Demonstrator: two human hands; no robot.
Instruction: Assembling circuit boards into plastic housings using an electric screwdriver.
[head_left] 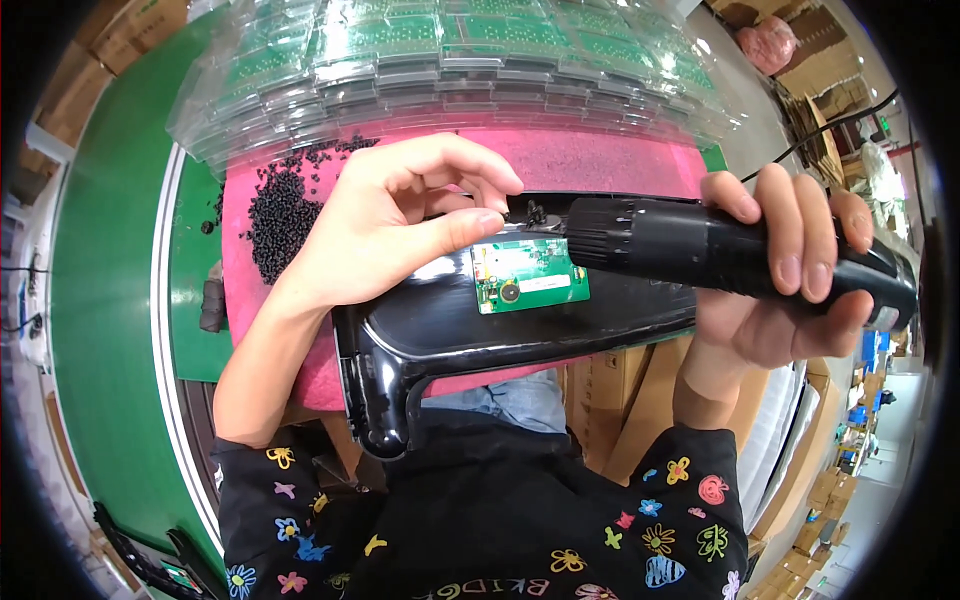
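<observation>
While the left hand (pixel 390 225) pinches a small black screw (pixel 535 211) at the corner of the small green circuit board (pixel 528 275), the right hand (pixel 790 270) is clenched around a black cylindrical electric screwdriver (pixel 720 250) whose tip meets that screw. The board sits on a glossy black plastic housing (pixel 480 335) lying across a pink foam pad (pixel 590 165) on the desk. Good practice, I judge: keep the driver square to the screw and the fingertips clear of the bit.
</observation>
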